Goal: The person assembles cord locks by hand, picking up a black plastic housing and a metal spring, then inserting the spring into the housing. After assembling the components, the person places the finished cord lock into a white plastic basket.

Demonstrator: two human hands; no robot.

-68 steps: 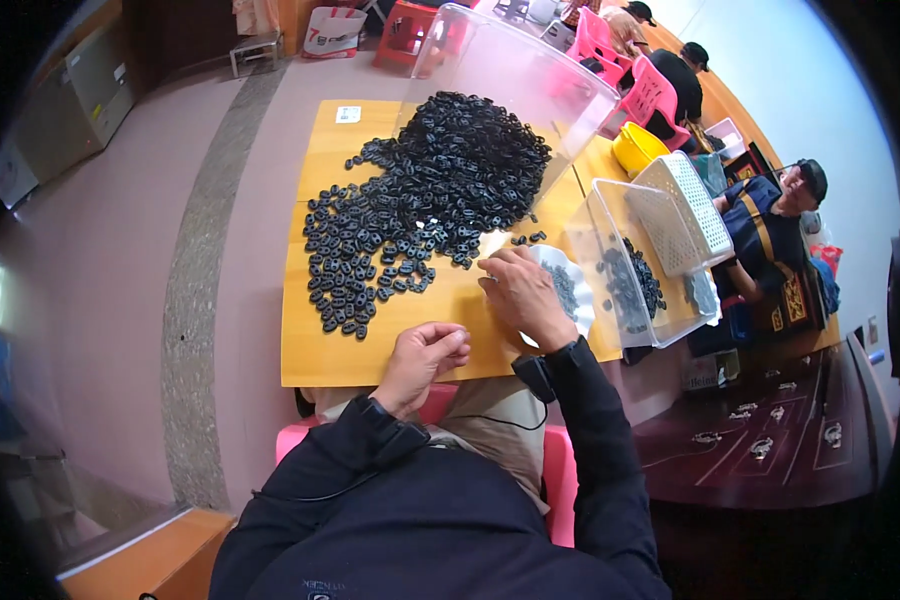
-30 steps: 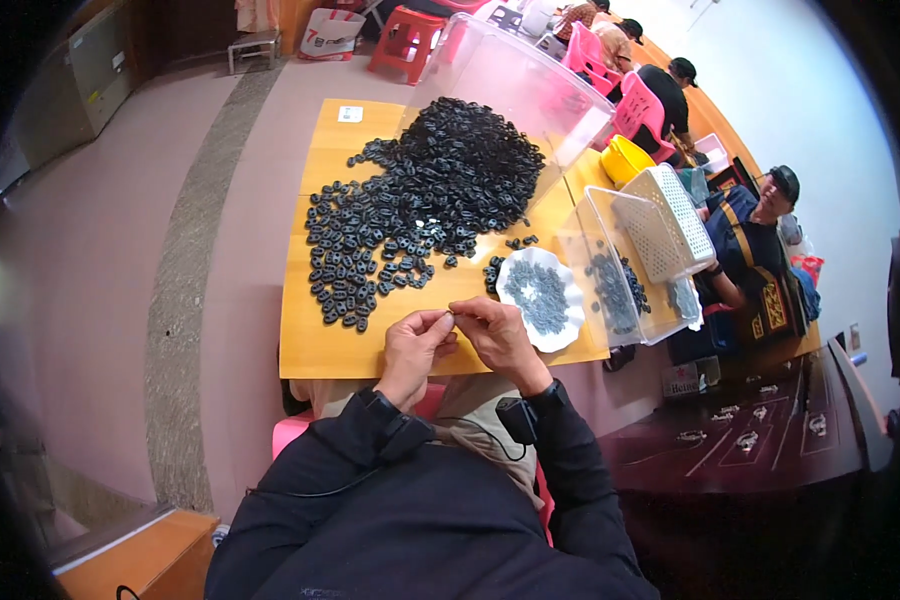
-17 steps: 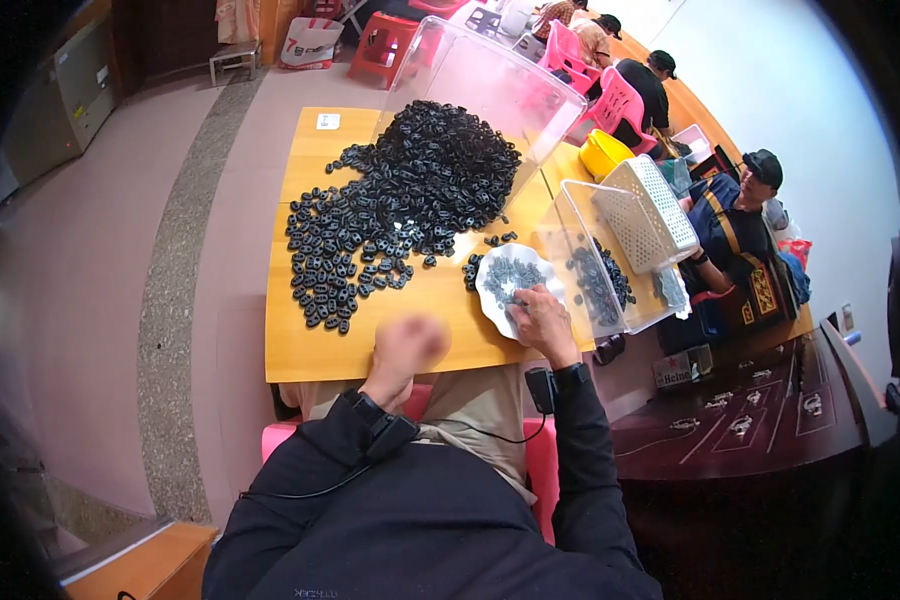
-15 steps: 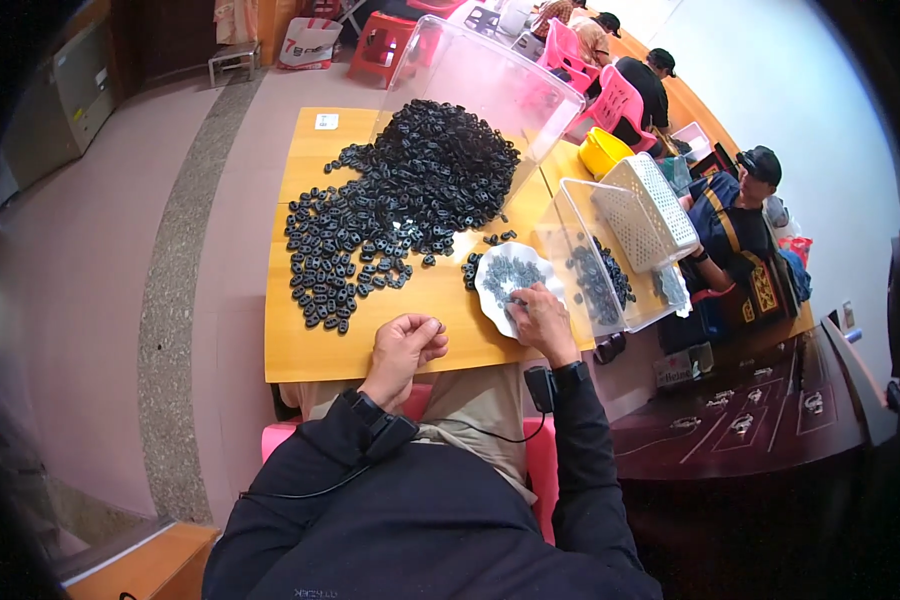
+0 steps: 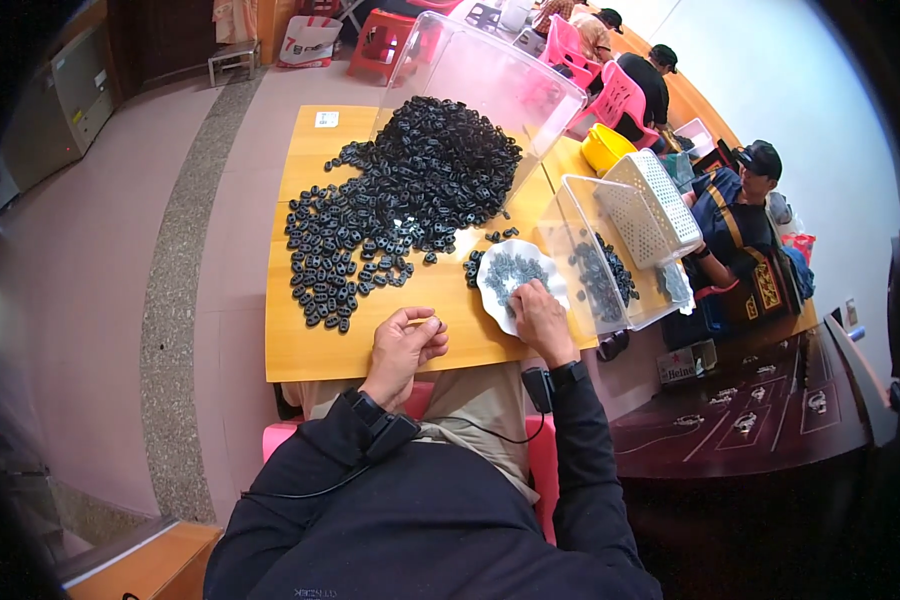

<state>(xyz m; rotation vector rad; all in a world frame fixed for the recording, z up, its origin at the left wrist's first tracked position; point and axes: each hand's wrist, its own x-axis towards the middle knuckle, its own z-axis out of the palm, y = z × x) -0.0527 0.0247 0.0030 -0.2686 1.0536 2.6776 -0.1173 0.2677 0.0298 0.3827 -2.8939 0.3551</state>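
Note:
My left hand (image 5: 402, 352) is closed above the table's front edge, thumb and forefinger pinched on a small dark piece that barely shows at the tips. To its right, my right hand (image 5: 542, 322) reaches over the near rim of a white scalloped bowl (image 5: 494, 308). Its bent fingers are closed among small grey translucent pieces (image 5: 513, 270), and the fingertips are hidden. Beyond my left hand spreads a large heap of black two-holed plastic pieces (image 5: 440, 165), thinning into a loose single layer (image 5: 335, 270) toward me.
A large clear bin (image 5: 490, 75) lies tipped behind the heap. Right of the bowl, another clear bin (image 5: 615, 320) holds black pieces, with a white perforated basket (image 5: 660, 215) beside it. A yellow basin (image 5: 605, 148) stands behind. A co-worker (image 5: 740, 215) sits at right.
My right hand has shifted very slightly within the bowl, its fingers still down among the grey pieces. My left hand keeps its pinch in the same place.

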